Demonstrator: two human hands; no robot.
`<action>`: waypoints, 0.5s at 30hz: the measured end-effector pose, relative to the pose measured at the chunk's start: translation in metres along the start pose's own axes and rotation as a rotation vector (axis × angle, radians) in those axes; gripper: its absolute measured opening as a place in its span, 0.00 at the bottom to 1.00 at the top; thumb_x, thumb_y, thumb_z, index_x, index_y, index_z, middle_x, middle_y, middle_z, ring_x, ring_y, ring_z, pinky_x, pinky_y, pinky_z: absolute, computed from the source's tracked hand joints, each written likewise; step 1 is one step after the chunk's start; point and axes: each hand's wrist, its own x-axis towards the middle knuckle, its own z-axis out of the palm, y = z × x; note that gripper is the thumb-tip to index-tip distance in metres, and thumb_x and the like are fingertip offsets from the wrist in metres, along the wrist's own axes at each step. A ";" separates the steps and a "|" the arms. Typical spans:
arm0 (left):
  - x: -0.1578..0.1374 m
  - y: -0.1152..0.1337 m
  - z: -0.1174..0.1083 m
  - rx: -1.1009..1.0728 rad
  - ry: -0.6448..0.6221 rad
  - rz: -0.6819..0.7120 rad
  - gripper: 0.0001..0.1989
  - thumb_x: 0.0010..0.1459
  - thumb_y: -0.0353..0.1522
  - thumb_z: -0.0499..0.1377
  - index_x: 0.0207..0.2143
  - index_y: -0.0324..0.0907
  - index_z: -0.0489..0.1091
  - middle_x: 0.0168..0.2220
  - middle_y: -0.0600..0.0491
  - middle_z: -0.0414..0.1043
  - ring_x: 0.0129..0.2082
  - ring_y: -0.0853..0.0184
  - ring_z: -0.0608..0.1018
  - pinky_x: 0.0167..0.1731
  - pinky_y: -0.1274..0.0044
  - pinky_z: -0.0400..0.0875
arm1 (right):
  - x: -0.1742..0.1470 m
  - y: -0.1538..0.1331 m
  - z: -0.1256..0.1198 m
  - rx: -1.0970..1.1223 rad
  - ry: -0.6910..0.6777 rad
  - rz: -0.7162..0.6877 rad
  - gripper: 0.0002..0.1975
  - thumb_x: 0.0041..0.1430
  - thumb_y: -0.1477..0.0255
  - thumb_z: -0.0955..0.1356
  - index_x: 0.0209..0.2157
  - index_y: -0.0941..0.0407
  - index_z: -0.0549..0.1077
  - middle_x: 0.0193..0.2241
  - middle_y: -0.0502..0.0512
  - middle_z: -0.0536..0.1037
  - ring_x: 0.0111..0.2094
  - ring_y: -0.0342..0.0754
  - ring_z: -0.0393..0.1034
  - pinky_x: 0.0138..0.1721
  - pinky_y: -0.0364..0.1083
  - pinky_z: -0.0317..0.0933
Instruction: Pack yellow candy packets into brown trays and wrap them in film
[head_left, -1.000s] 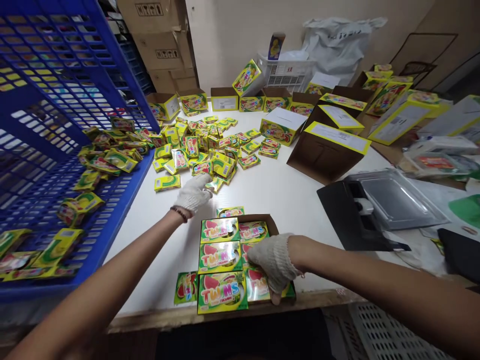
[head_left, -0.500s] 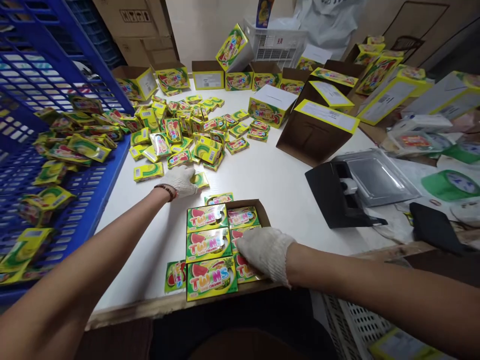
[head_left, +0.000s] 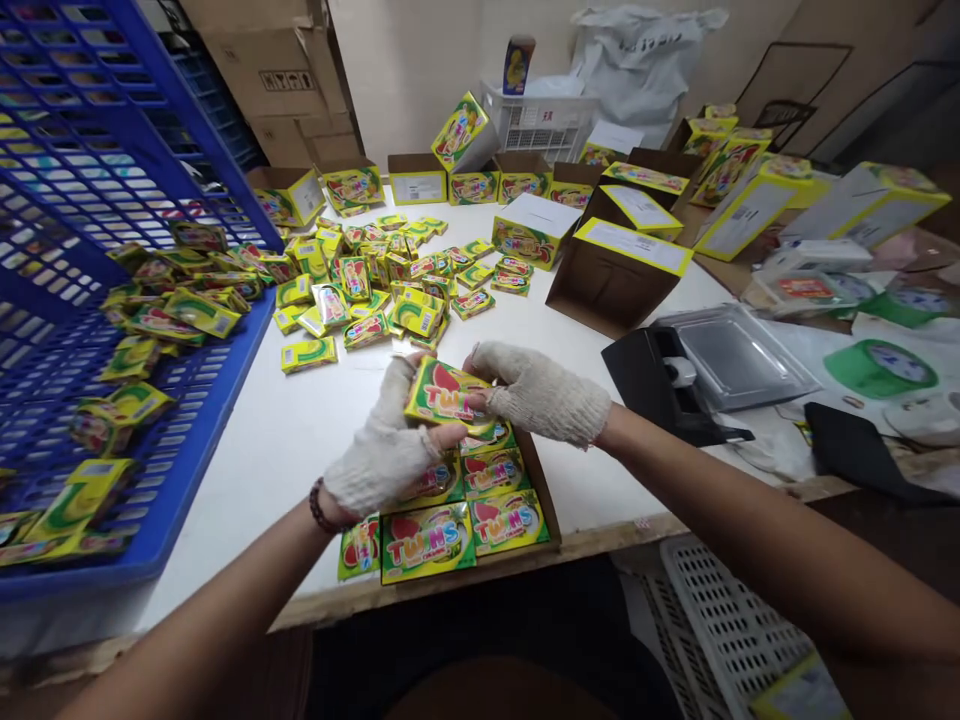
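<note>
Both my hands, in white fingerless-style gloves, grip one small green and yellow "Twins" carton [head_left: 448,392] with its printed face up. My left hand [head_left: 382,450] wraps its left side, thumb along the near edge. Thumb and fingers of my right hand [head_left: 536,392] pinch its right end. Below it, at the table's near edge, lies an open brown display box [head_left: 547,500] packed with rows of the same cartons; my left hand and the held carton hide part of its far rows. One loose carton [head_left: 360,547] lies against the box's left side.
A pile of small cartons [head_left: 367,265] covers the table's far left. The blue crate [head_left: 225,420], tipped open at left, holds more. Open display boxes [head_left: 420,188] line the back. A black tape dispenser [head_left: 652,385] and green tape roll [head_left: 877,365] are at right.
My left hand has brought a carton from near the pile to above the display box. My right hand has lifted off the packed cartons and now grips that carton too.
</note>
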 end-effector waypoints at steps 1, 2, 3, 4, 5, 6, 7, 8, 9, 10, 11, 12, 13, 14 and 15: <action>-0.003 -0.001 0.003 0.043 0.002 0.008 0.40 0.48 0.42 0.66 0.60 0.46 0.52 0.52 0.46 0.68 0.46 0.59 0.76 0.45 0.66 0.75 | 0.001 0.002 -0.002 -0.040 -0.056 -0.014 0.14 0.59 0.72 0.67 0.47 0.57 0.71 0.42 0.54 0.78 0.38 0.45 0.71 0.37 0.42 0.62; -0.006 -0.002 0.004 0.091 0.020 0.026 0.41 0.48 0.43 0.65 0.60 0.45 0.51 0.54 0.45 0.66 0.47 0.58 0.76 0.45 0.66 0.75 | 0.001 0.004 -0.003 -0.105 -0.118 -0.007 0.12 0.58 0.73 0.67 0.45 0.57 0.72 0.40 0.53 0.78 0.37 0.46 0.71 0.36 0.42 0.61; -0.006 -0.004 0.002 0.144 0.049 0.045 0.40 0.49 0.44 0.64 0.61 0.45 0.51 0.55 0.44 0.64 0.48 0.58 0.75 0.45 0.66 0.74 | 0.002 0.005 -0.004 -0.188 -0.186 0.019 0.11 0.58 0.73 0.67 0.44 0.56 0.73 0.38 0.54 0.79 0.37 0.47 0.71 0.35 0.43 0.61; -0.005 -0.005 -0.002 0.200 0.075 0.058 0.38 0.51 0.46 0.62 0.60 0.44 0.53 0.56 0.43 0.64 0.49 0.58 0.75 0.45 0.66 0.74 | 0.002 0.006 -0.003 -0.275 -0.258 0.047 0.11 0.57 0.72 0.68 0.43 0.56 0.74 0.38 0.55 0.79 0.36 0.48 0.72 0.34 0.43 0.61; -0.003 -0.007 -0.007 0.267 0.092 0.063 0.35 0.53 0.47 0.60 0.59 0.42 0.56 0.56 0.43 0.65 0.49 0.58 0.75 0.46 0.65 0.74 | 0.002 0.006 -0.001 -0.363 -0.326 0.070 0.11 0.57 0.72 0.68 0.43 0.55 0.75 0.38 0.56 0.79 0.36 0.50 0.73 0.33 0.44 0.62; 0.000 -0.008 -0.013 0.348 0.101 0.062 0.31 0.55 0.47 0.58 0.57 0.41 0.60 0.54 0.44 0.67 0.48 0.58 0.75 0.47 0.65 0.73 | 0.003 0.004 0.002 -0.444 -0.387 0.085 0.11 0.57 0.72 0.68 0.43 0.56 0.75 0.38 0.59 0.80 0.37 0.52 0.74 0.33 0.45 0.62; 0.005 -0.011 -0.018 0.437 0.099 0.059 0.27 0.56 0.47 0.56 0.54 0.40 0.64 0.52 0.45 0.69 0.47 0.58 0.75 0.48 0.64 0.72 | 0.004 0.002 0.007 -0.512 -0.444 0.088 0.12 0.56 0.73 0.68 0.43 0.56 0.76 0.39 0.61 0.80 0.38 0.54 0.74 0.33 0.46 0.63; 0.012 -0.013 -0.024 0.515 0.096 0.058 0.25 0.57 0.46 0.54 0.51 0.40 0.67 0.49 0.46 0.71 0.46 0.59 0.75 0.48 0.65 0.71 | 0.006 -0.001 0.013 -0.565 -0.497 0.082 0.13 0.55 0.74 0.69 0.44 0.58 0.76 0.39 0.63 0.80 0.39 0.55 0.75 0.34 0.47 0.64; 0.019 -0.017 -0.029 0.576 0.093 0.056 0.23 0.58 0.45 0.54 0.49 0.40 0.68 0.47 0.47 0.72 0.44 0.59 0.75 0.49 0.65 0.71 | 0.007 -0.004 0.019 -0.606 -0.551 0.067 0.15 0.54 0.75 0.70 0.45 0.59 0.76 0.39 0.65 0.80 0.39 0.57 0.75 0.34 0.48 0.65; 0.029 -0.022 -0.034 0.622 0.093 0.050 0.22 0.57 0.44 0.54 0.48 0.40 0.69 0.46 0.47 0.72 0.44 0.60 0.75 0.48 0.66 0.71 | 0.008 -0.006 0.027 -0.636 -0.597 0.050 0.16 0.51 0.77 0.71 0.45 0.60 0.76 0.39 0.66 0.80 0.40 0.58 0.76 0.35 0.48 0.66; 0.039 -0.028 -0.038 0.658 0.095 0.037 0.21 0.57 0.43 0.54 0.47 0.40 0.69 0.45 0.48 0.73 0.43 0.60 0.75 0.47 0.67 0.71 | 0.009 -0.007 0.034 -0.657 -0.633 0.034 0.17 0.49 0.77 0.72 0.44 0.61 0.76 0.38 0.67 0.80 0.40 0.59 0.76 0.36 0.49 0.67; 0.050 -0.035 -0.042 0.691 0.100 0.018 0.19 0.57 0.42 0.54 0.46 0.40 0.70 0.44 0.48 0.73 0.43 0.60 0.75 0.46 0.68 0.71 | 0.009 -0.008 0.041 -0.672 -0.655 0.012 0.17 0.46 0.77 0.73 0.42 0.62 0.77 0.37 0.67 0.80 0.40 0.60 0.76 0.37 0.50 0.67; 0.061 -0.042 -0.047 0.736 0.107 -0.004 0.18 0.56 0.40 0.54 0.45 0.40 0.69 0.44 0.48 0.72 0.43 0.60 0.75 0.45 0.69 0.71 | 0.008 -0.007 0.049 -0.683 -0.661 -0.010 0.16 0.45 0.77 0.74 0.39 0.62 0.78 0.35 0.67 0.80 0.39 0.60 0.76 0.37 0.51 0.68; 0.072 -0.049 -0.051 0.805 0.118 -0.025 0.17 0.56 0.39 0.54 0.45 0.40 0.69 0.44 0.48 0.72 0.43 0.60 0.75 0.46 0.69 0.71 | 0.007 -0.006 0.056 -0.692 -0.652 -0.030 0.14 0.44 0.77 0.74 0.37 0.62 0.79 0.34 0.68 0.81 0.39 0.61 0.76 0.37 0.51 0.68; 0.084 -0.056 -0.055 0.891 0.135 -0.049 0.16 0.55 0.37 0.55 0.45 0.40 0.68 0.46 0.48 0.71 0.45 0.60 0.74 0.47 0.69 0.70 | 0.005 -0.003 0.062 -0.698 -0.633 -0.043 0.12 0.44 0.76 0.74 0.35 0.62 0.79 0.33 0.68 0.81 0.38 0.61 0.76 0.37 0.52 0.69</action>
